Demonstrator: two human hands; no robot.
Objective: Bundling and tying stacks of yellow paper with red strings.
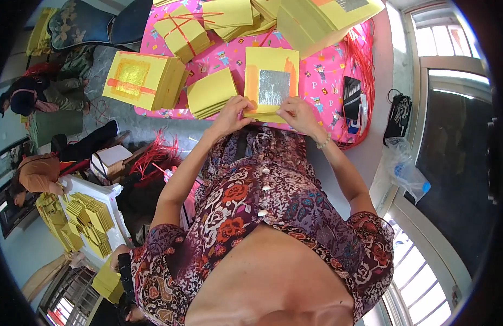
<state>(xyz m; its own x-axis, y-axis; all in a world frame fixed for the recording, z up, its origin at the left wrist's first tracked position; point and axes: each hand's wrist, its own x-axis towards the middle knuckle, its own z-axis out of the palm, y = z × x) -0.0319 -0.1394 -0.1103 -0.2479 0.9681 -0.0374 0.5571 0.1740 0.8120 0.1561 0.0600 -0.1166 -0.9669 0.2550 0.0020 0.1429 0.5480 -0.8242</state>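
Observation:
A yellow sheet of joss paper [273,84] with a silver foil square and orange patches lies before me on the pink patterned tablecloth [208,60]. My left hand [233,115] pinches the left end of its near edge, and my right hand [298,115] pinches the right end. Between them that edge is turned up in a narrow fold. Beside my left hand leans a short stack of yellow sheets [213,95]. Further left stands a thick stack [134,81] with a gold foil square on top.
Red-strapped yellow bundles [181,32] and a tall yellow stack [311,32] fill the far side. Red plastic strings [362,60] hang at the right, near a dark phone [351,98]. At left, other people [39,171] sit around a white table [113,209] bearing yellow paper.

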